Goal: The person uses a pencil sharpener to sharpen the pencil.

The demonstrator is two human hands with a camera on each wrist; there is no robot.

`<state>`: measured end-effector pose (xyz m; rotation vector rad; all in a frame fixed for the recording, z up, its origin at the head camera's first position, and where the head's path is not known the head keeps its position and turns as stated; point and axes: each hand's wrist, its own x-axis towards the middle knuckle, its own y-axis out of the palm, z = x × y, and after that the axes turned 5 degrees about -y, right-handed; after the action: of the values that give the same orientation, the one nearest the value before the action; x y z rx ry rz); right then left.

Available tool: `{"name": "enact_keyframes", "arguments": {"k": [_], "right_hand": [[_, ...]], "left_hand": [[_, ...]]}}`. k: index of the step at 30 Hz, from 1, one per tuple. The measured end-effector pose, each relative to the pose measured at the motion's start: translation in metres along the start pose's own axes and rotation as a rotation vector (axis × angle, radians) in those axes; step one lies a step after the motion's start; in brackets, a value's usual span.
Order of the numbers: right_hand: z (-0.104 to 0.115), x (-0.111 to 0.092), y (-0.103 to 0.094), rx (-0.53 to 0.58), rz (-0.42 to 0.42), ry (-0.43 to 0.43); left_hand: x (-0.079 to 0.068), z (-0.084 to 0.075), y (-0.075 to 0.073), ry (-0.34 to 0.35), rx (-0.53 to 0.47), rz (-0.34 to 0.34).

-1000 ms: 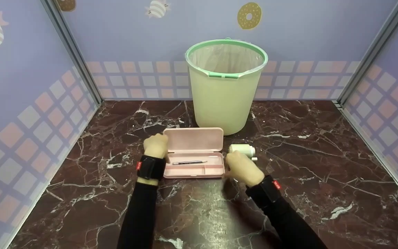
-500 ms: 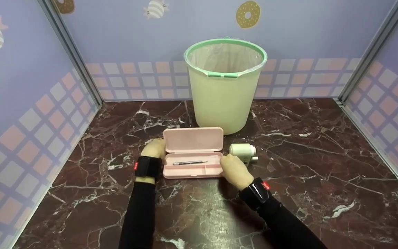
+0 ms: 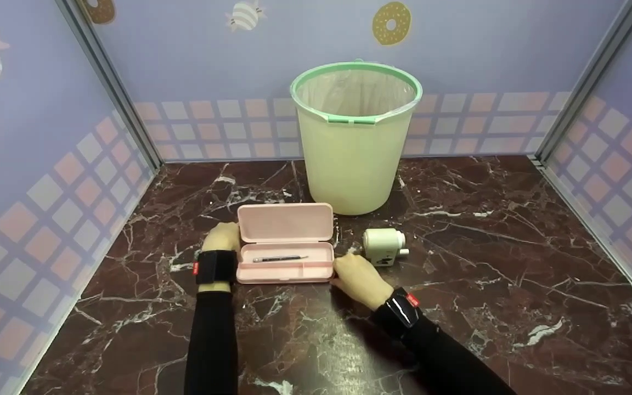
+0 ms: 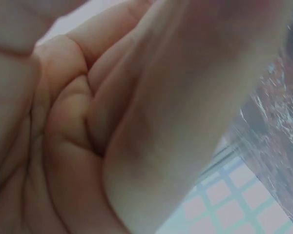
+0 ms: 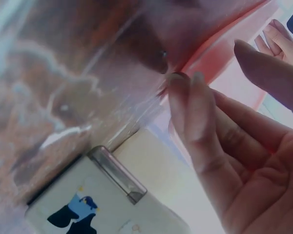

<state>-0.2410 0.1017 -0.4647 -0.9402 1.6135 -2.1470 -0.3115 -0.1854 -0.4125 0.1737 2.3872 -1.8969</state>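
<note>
A pink pencil case (image 3: 286, 280) stands with its lid (image 3: 286, 222) raised, on the dark marbled tabletop. In its long compartment lies a pencil (image 3: 280, 258). My left hand (image 3: 221, 238) holds the case's left end; in the left wrist view its curled fingers (image 4: 112, 92) fill the picture and hide most of their contact. At the right end, my right hand (image 3: 361, 278) grips the front corner, with fingertips low on the case and the thumb higher. Just beyond that hand sits a pale green pencil sharpener (image 3: 382, 244), with a crank knob on its right and a dark printed picture.
Behind the case and sharpener rises a tall pale green bin (image 3: 354, 164), lined with a clear bag. Purple patterned walls (image 3: 228, 66) enclose the marbled tabletop (image 3: 486, 263) at the back and both sides.
The pencil case has slid left along the tabletop with the pencil inside, and both hands have moved left with it. More of the sharpener now shows beside my right hand.
</note>
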Motion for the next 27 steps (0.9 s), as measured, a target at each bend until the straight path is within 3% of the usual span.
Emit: {"name": "enact_keyframes", "arguments": {"k": [4,8,12,15,19,23,27], "right_hand": [[0.0,0.0,0.0,0.009,-0.003,-0.024],[0.0,0.002,-0.009,0.05,-0.036,-0.032],[-0.001,0.005,-0.031,0.135,-0.105,-0.007],[-0.004,0.005,-0.052,0.198,-0.151,0.042],[-0.018,0.003,-0.074,0.196,-0.215,0.089],[-0.039,-0.003,-0.086,0.154,-0.205,0.126],[-0.06,-0.009,-0.088,0.145,-0.091,0.175]], "left_hand": [[0.001,0.005,-0.004,-0.024,-0.005,0.042],[-0.003,0.003,-0.014,-0.098,0.001,0.057],[-0.012,-0.008,-0.03,-0.098,-0.007,0.014],[-0.021,-0.022,-0.039,0.034,-0.098,-0.019],[-0.025,-0.05,-0.039,0.254,-0.256,0.02],[-0.019,-0.082,-0.023,0.46,-0.337,0.045],[-0.013,-0.114,0.002,0.599,-0.324,0.02]]}}
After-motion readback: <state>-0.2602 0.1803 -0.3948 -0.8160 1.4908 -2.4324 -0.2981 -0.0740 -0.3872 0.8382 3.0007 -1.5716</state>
